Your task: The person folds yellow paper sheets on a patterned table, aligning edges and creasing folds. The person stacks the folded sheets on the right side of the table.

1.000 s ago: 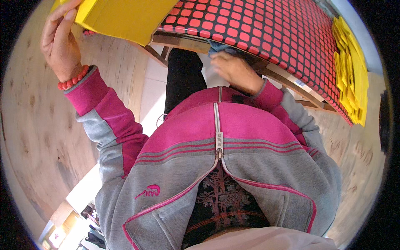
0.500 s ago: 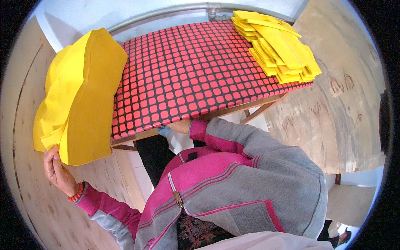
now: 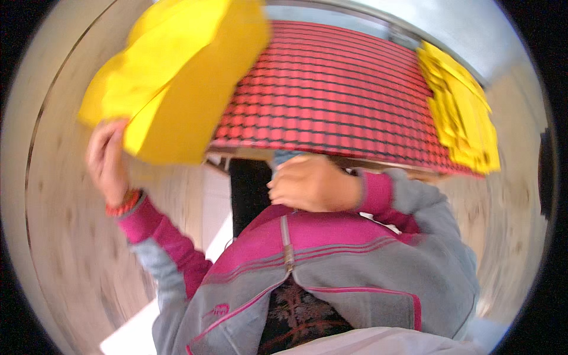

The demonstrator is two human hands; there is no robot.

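A bulky pile of yellow cloth pieces (image 3: 183,89) covers the left end of the table and hangs over its edge. At the pile's near left corner my left hand (image 3: 109,160) has its fingers closed on the yellow cloth; motion blurs the fingertips. My right hand (image 3: 316,183) is in front of my body, just below the table's near edge, with its fingers curled. A small blue-grey soft thing (image 3: 285,157) shows beside its knuckles. Whatever those curled fingers hold, if anything, is hidden.
The table has a red and black checked cover (image 3: 331,89). A stack of folded yellow cloth pieces (image 3: 461,112) lies at its right end. Wooden boards (image 3: 65,195) extend on the left, and a pipe runs along the wall behind.
The view has swung, so table and piles sit farther right and higher. My right hand has come out from under the table edge toward my body. My left hand stays at the pile's corner.
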